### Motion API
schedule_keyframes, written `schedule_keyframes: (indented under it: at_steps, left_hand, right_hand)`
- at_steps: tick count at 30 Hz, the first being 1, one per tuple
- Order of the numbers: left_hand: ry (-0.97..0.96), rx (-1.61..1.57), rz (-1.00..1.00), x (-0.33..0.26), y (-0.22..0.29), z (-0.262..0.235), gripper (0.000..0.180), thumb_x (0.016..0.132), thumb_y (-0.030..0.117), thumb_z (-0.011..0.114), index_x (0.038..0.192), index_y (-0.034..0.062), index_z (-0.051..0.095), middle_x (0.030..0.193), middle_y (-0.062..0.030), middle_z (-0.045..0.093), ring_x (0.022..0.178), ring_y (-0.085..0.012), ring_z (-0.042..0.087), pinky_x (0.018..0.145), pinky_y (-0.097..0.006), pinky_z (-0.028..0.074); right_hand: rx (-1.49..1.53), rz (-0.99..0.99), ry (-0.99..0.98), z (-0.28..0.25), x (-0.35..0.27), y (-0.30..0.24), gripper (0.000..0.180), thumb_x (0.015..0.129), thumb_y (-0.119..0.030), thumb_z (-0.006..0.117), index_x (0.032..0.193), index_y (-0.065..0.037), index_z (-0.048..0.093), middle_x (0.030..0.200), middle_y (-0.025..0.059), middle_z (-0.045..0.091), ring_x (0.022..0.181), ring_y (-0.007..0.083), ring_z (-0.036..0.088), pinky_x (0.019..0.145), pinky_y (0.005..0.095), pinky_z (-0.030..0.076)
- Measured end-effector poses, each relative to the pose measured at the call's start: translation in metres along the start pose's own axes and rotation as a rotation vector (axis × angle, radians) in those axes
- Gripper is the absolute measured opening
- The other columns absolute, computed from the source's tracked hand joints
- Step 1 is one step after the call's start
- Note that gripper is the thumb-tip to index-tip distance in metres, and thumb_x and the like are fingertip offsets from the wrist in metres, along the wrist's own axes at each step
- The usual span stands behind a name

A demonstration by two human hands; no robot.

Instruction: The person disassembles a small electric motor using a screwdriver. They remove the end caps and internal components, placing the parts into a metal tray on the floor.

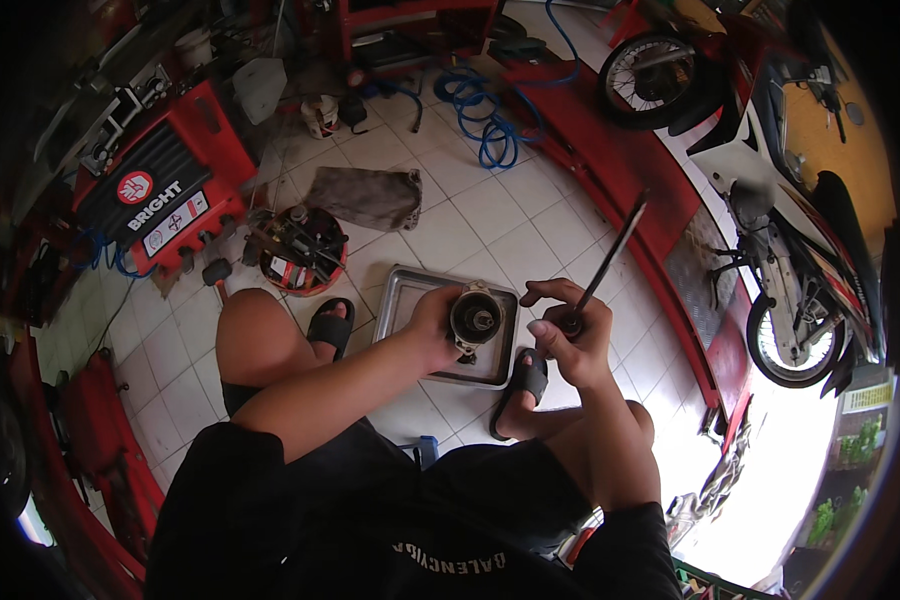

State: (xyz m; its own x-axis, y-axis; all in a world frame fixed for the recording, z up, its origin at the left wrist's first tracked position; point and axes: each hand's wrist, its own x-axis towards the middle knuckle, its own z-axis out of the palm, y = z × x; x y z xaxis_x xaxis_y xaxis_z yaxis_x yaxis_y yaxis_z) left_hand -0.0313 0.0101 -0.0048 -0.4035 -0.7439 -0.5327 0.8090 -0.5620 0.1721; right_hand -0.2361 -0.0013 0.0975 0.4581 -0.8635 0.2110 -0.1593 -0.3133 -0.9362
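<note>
Both forearms are reaching forward from the lap; the left hand [435, 325] is wrapping around a round metal engine part [476, 318], tipping its open end upward so the inside shows. Just beside it, the right hand [568, 335] is closing around the handle of a long thin tool [610, 252], whose shaft is angling up and away. Directly beneath the hands a metal tray [402, 290] is sitting on the tiled floor [490, 225], seemingly placed to catch bits. Farther beyond the left hand a red tool tub [303, 252] is standing; well beyond the right hand a motorcycle [790, 250] is parked.
</note>
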Motion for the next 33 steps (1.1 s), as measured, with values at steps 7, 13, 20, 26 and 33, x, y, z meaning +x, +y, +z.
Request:
schedule_keyframes:
  at_steps: [7,13,20,26,33]
  left_hand:
    - [-0.387,0.124,0.031,-0.024,0.023,0.014,0.026,0.097,0.029,0.053,0.093,0.005,0.064,0.087,-0.0158,0.066,0.068,-0.0237,0.064,0.066,-0.032,0.055]
    - [-0.189,-0.038,0.083,0.008,0.031,-0.017,0.033,0.093,0.034,0.047,0.093,0.0074,0.067,0.088,-0.0145,0.063,0.068,-0.0248,0.058,0.046,-0.027,0.041]
    - [-0.117,-0.012,0.125,-0.014,0.031,0.015,0.032,0.095,0.03,0.045,0.094,0.0066,0.067,0.085,-0.0169,0.063,0.065,-0.0282,0.06,0.047,-0.026,0.041]
    - [0.107,-0.151,0.272,-0.023,0.075,0.011,0.03,0.097,0.022,0.039,0.099,0.0041,0.063,0.083,-0.0142,0.062,0.069,-0.0226,0.058,0.048,-0.026,0.04]
    - [0.062,-0.201,0.277,-0.03,0.101,0.021,0.03,0.097,0.022,0.04,0.102,0.0013,0.061,0.083,-0.0134,0.063,0.071,-0.0228,0.059,0.051,-0.026,0.043]
  right_hand:
    - [0.411,0.318,0.266,0.006,-0.002,0.022,0.028,0.097,-0.018,0.069,0.115,0.003,0.065,0.076,0.0068,0.063,0.05,0.0105,0.052,0.047,0.026,0.041]
    - [0.287,0.536,0.22,0.004,0.007,0.038,0.03,0.097,-0.026,0.069,0.105,0.002,0.064,0.064,0.0012,0.055,0.052,0.0114,0.054,0.044,0.0273,0.042]
    - [0.194,0.473,0.182,0.012,0.018,0.049,0.029,0.095,-0.026,0.072,0.1,0.002,0.067,0.067,0.0015,0.058,0.055,0.0099,0.054,0.049,0.0245,0.041]
    - [-0.008,0.672,0.057,0.042,0.014,0.084,0.032,0.091,-0.027,0.076,0.099,0.003,0.072,0.068,0.001,0.06,0.06,0.0088,0.052,0.055,0.0254,0.04]
    - [0.306,0.994,0.17,0.09,0.025,0.203,0.023,0.085,-0.023,0.08,0.088,-0.001,0.073,0.066,0.0004,0.054,0.055,0.0117,0.049,0.05,0.0302,0.041]
